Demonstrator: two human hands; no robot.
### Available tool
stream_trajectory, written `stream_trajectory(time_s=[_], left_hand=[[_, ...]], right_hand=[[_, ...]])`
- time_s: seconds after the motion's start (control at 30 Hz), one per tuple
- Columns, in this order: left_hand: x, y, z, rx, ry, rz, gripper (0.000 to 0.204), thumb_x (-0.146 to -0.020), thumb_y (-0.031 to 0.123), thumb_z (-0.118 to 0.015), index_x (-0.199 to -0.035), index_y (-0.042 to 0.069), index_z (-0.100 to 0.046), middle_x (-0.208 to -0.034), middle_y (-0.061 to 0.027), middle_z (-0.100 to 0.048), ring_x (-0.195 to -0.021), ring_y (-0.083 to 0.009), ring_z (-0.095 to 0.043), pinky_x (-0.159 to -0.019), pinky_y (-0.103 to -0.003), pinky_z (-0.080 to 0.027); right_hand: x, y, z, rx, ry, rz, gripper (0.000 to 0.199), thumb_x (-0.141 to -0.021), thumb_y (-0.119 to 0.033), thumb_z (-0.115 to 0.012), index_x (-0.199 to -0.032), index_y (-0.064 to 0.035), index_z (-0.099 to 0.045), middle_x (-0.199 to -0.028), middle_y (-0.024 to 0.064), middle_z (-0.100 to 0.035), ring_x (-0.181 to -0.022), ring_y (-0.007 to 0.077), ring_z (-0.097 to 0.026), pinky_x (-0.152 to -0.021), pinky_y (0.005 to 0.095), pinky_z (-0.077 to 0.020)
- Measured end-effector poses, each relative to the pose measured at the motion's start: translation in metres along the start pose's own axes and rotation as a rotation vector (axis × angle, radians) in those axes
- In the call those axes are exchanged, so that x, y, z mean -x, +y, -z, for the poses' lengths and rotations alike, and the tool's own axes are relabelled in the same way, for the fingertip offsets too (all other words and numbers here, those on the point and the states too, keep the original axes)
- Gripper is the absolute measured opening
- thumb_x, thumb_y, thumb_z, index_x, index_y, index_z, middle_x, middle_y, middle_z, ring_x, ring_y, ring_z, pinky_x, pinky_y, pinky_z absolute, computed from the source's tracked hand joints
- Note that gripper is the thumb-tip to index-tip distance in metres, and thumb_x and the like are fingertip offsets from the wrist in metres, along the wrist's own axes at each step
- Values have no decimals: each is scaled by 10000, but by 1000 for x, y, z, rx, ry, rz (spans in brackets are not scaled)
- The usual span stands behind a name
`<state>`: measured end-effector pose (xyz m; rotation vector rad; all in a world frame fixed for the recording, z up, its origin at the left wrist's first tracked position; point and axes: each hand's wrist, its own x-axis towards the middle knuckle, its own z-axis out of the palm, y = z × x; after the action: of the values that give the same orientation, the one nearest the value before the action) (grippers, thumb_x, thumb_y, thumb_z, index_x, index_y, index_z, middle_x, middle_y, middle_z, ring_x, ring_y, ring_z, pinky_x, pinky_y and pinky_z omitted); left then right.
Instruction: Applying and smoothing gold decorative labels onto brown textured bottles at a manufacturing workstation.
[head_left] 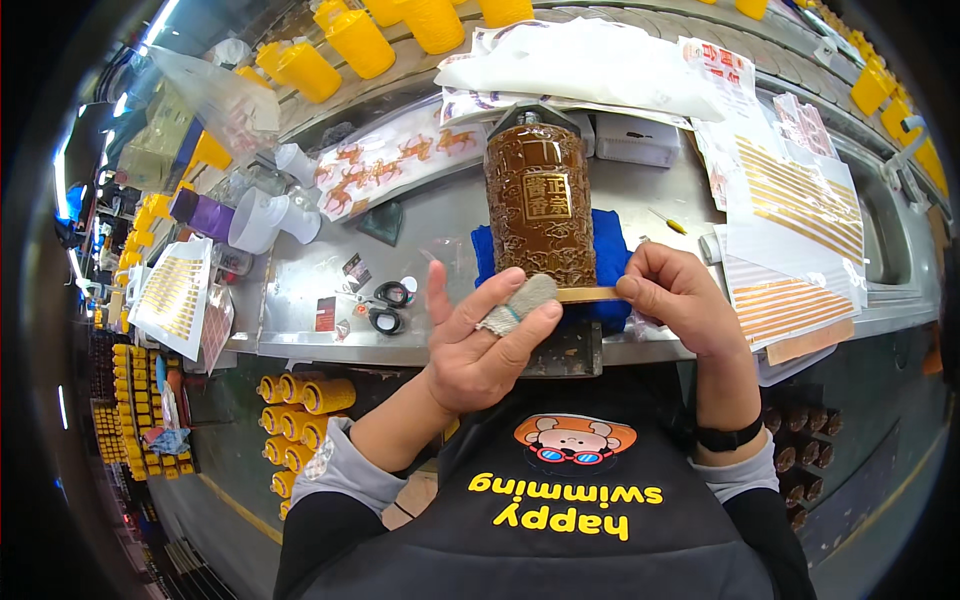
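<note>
A brown, embossed bottle [510, 245] with a dark top lies on a folded blue cloth [610, 240], its base toward me. Across that near end runs a narrow gold strip [590, 294]. My left hand [475, 345], wearing a grey cloth finger cover [520, 305], pinches the strip's left end. Between thumb and fingertips, my right hand [675, 295] grips the other end. The strip looks stretched straight between them. Whether it touches the bottle, I cannot tell. Left of my hands lie black-handled scissors [388, 307].
Sheets of gold strips [795, 215] lie at the right, near a sink [885, 220]. A small yellow-handled tool [668, 222] rests beside the cloth. Plastic cups [258, 220] and a decal sheet [345, 180] are at left. Yellow bottles [360, 45] line a conveyor [590, 12] behind.
</note>
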<state>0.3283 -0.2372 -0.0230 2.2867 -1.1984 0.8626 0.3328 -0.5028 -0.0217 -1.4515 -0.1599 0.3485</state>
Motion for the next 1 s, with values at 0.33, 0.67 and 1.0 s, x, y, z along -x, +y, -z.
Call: stream_trajectory(time_s=[0.33,0.67,1.0], left_hand=[[-19,-6,-18,104,41,171,622,-833,182,-738,-1381,22,-490,-1328,-202,-567,-1246,-399,-538,-1150,-598,-196],[-1,-9,-24,239,95,252,559,-923,198,-653,-1393,-32,-456,-1331,-230,-553,-1247,-410,-529,-1134,-583,-260],[20,-8,-33,440,91,497,531,-977,233,-602,-1385,-63,-436,-1272,-247,-564,-1152,-364,-577,-996,-414,-443]], right_hand=[[-1,-2,-3,-1,8,-13,218,-936,-235,-691,-858,-63,-583,-702,-88,-493,-612,0,-397,-515,186,-305],[-9,7,-7,33,-21,-27,211,-932,-234,-699,-880,-64,-585,-759,-82,-522,-674,3,-418,-572,178,-334],[-4,8,-8,219,127,9,221,-919,-231,-704,-951,-42,-594,-805,-55,-540,-692,23,-422,-601,187,-347]])
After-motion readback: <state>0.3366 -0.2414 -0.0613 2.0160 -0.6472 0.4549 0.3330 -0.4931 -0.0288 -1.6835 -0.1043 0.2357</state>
